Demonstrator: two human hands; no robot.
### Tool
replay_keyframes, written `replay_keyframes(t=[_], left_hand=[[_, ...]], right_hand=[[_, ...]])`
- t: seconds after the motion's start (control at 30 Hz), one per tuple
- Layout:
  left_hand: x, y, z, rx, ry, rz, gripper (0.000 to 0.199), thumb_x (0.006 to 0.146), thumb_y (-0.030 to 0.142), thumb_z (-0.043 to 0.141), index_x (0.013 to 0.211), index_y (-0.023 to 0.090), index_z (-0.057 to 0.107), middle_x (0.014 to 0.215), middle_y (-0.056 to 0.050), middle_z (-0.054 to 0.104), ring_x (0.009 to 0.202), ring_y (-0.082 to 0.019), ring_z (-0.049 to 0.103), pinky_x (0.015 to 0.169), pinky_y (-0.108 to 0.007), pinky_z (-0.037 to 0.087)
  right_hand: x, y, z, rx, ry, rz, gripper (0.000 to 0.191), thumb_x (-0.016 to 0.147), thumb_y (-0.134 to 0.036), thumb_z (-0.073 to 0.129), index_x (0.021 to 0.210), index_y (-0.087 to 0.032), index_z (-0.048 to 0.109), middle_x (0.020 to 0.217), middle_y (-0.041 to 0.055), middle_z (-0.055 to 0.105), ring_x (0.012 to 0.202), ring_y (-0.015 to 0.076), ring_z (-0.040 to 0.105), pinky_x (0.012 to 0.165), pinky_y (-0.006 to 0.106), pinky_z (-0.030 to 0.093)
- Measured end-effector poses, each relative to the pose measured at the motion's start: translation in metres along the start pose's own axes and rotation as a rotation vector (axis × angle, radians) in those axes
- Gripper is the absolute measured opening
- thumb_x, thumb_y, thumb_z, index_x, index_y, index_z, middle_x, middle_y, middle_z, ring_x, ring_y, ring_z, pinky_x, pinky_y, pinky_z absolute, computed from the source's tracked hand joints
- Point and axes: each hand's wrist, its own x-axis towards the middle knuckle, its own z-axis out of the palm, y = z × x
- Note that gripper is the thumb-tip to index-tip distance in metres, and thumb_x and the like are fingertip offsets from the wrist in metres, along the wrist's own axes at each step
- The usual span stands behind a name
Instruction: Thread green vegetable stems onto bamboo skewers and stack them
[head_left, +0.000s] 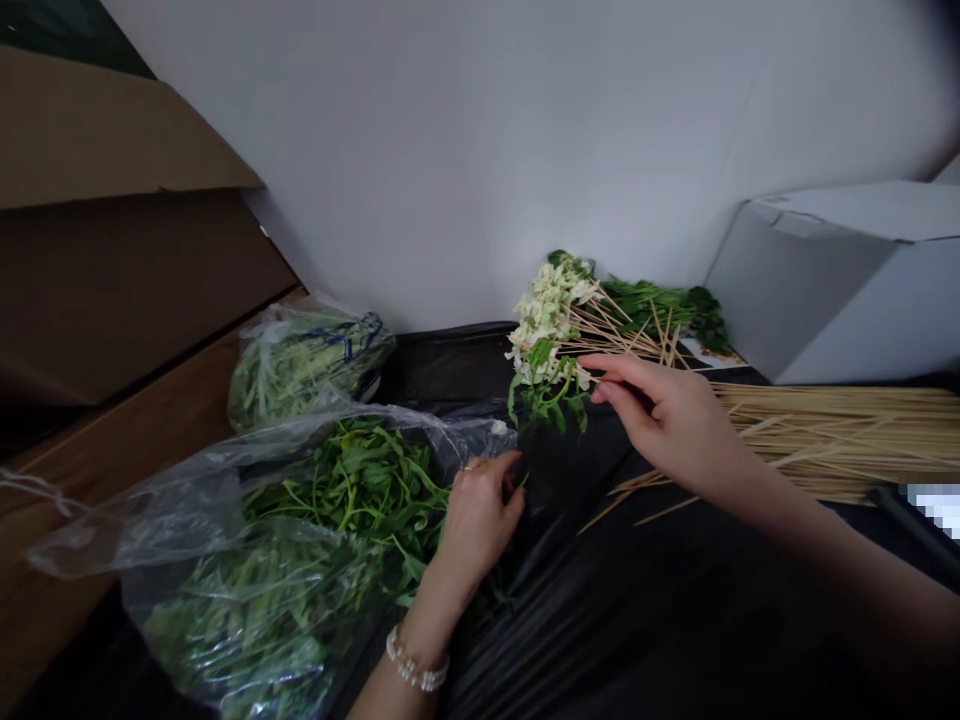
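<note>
My right hand [667, 415] pinches a thin wooden skewer at its leafy end; a bunch of green leaves [551, 390] hangs from the tip. This lies against a pile of skewers threaded with pale cabbage pieces [547, 310]. My left hand [484, 510], with a beaded bracelet at the wrist, rests at the mouth of a clear plastic bag [172, 500]. Its fingers are curled, and a bit of green stem shows at the fingertips. Beside it, long-leaved greens [367, 475] spill from the bag.
Many bare wooden skewers [840, 430] lie at right. Skewered dark greens [652, 305] sit behind, by a white box [840, 270]. A second bag of vegetables [307, 360] stands at left, near a cardboard box [112, 280]. Black plastic sheeting [600, 620] covers the surface.
</note>
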Motion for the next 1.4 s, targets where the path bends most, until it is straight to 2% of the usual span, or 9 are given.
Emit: replay_keyframes(t=[0.17, 0.3, 0.47, 0.57, 0.7, 0.83, 1.03, 1.13, 1.4], left_hand=[[-0.003, -0.002, 0.004, 0.171, -0.055, 0.016, 0.026, 0.083, 0.015, 0.054, 0.101, 0.019, 0.073, 0.093, -0.011, 0.07, 0.094, -0.028, 0.059, 0.082, -0.04, 0.043], [-0.005, 0.003, 0.003, 0.296, -0.073, -0.032, 0.035, 0.083, 0.014, 0.057, 0.116, 0.017, 0.066, 0.101, -0.014, 0.071, 0.101, -0.031, 0.059, 0.083, -0.041, 0.043], [-0.005, 0.007, 0.001, 0.322, -0.057, -0.073, 0.013, 0.084, 0.023, 0.062, 0.092, 0.021, 0.073, 0.091, -0.009, 0.071, 0.098, -0.03, 0.06, 0.082, -0.042, 0.042], [-0.003, 0.001, -0.004, 0.162, 0.065, -0.079, 0.014, 0.085, 0.02, 0.06, 0.089, 0.023, 0.072, 0.089, -0.005, 0.071, 0.094, -0.026, 0.061, 0.082, -0.039, 0.043], [0.004, -0.012, -0.016, -0.158, 0.381, -0.16, 0.013, 0.085, 0.02, 0.058, 0.085, 0.02, 0.071, 0.089, -0.005, 0.07, 0.088, -0.021, 0.061, 0.085, -0.035, 0.044], [0.009, -0.018, -0.024, -0.713, 0.566, -0.299, 0.016, 0.081, 0.029, 0.067, 0.092, 0.018, 0.072, 0.085, -0.004, 0.072, 0.08, -0.017, 0.062, 0.077, -0.029, 0.046], [0.01, -0.008, -0.029, -1.459, 0.342, -0.418, 0.04, 0.066, 0.026, 0.083, 0.103, 0.019, 0.074, 0.088, -0.003, 0.074, 0.071, -0.008, 0.06, 0.064, -0.018, 0.044], [0.009, -0.003, -0.031, -1.515, 0.286, -0.419, 0.038, 0.066, 0.029, 0.083, 0.102, 0.018, 0.076, 0.084, -0.002, 0.072, 0.066, -0.006, 0.057, 0.061, -0.017, 0.044], [0.008, -0.003, -0.031, -1.427, 0.369, -0.398, 0.033, 0.068, 0.029, 0.083, 0.098, 0.017, 0.077, 0.084, -0.003, 0.072, 0.057, -0.003, 0.049, 0.051, -0.013, 0.038]], right_hand=[[-0.001, 0.0, 0.0, -0.005, 0.005, -0.01, 0.032, 0.092, -0.017, 0.048, 0.118, -0.021, 0.066, 0.091, 0.0057, 0.076, 0.077, 0.0195, 0.072, 0.072, 0.033, 0.056], [-0.002, -0.001, 0.0, 0.005, 0.005, -0.051, 0.029, 0.092, -0.017, 0.048, 0.114, -0.021, 0.067, 0.094, 0.0055, 0.076, 0.079, 0.0186, 0.072, 0.076, 0.032, 0.056], [-0.003, 0.0, 0.002, 0.026, 0.02, -0.098, 0.027, 0.092, -0.017, 0.05, 0.112, -0.018, 0.068, 0.096, 0.0052, 0.076, 0.081, 0.0164, 0.072, 0.079, 0.029, 0.056], [-0.003, 0.001, 0.002, 0.03, 0.023, -0.097, 0.027, 0.092, -0.016, 0.05, 0.112, -0.018, 0.068, 0.097, 0.0055, 0.075, 0.084, 0.0167, 0.072, 0.08, 0.028, 0.055], [-0.004, -0.002, 0.0, 0.051, 0.012, -0.096, 0.026, 0.092, -0.016, 0.051, 0.112, -0.019, 0.068, 0.095, 0.0037, 0.075, 0.082, 0.0156, 0.071, 0.079, 0.028, 0.054], [-0.006, -0.007, -0.001, 0.092, -0.11, -0.094, 0.027, 0.092, -0.014, 0.05, 0.111, -0.02, 0.068, 0.096, 0.0017, 0.075, 0.08, 0.0132, 0.07, 0.075, 0.025, 0.053], [-0.013, -0.007, 0.012, 0.083, -0.336, -0.129, 0.032, 0.09, -0.01, 0.048, 0.112, -0.021, 0.068, 0.103, 0.0011, 0.073, 0.09, 0.0152, 0.068, 0.079, 0.028, 0.051], [-0.015, -0.006, 0.019, 0.076, -0.379, -0.129, 0.034, 0.09, -0.01, 0.048, 0.114, -0.022, 0.067, 0.103, 0.0012, 0.073, 0.088, 0.0159, 0.067, 0.079, 0.03, 0.051], [-0.016, -0.007, 0.02, 0.085, -0.378, -0.115, 0.033, 0.09, -0.01, 0.048, 0.114, -0.022, 0.068, 0.101, 0.002, 0.072, 0.086, 0.0158, 0.066, 0.077, 0.03, 0.05]])
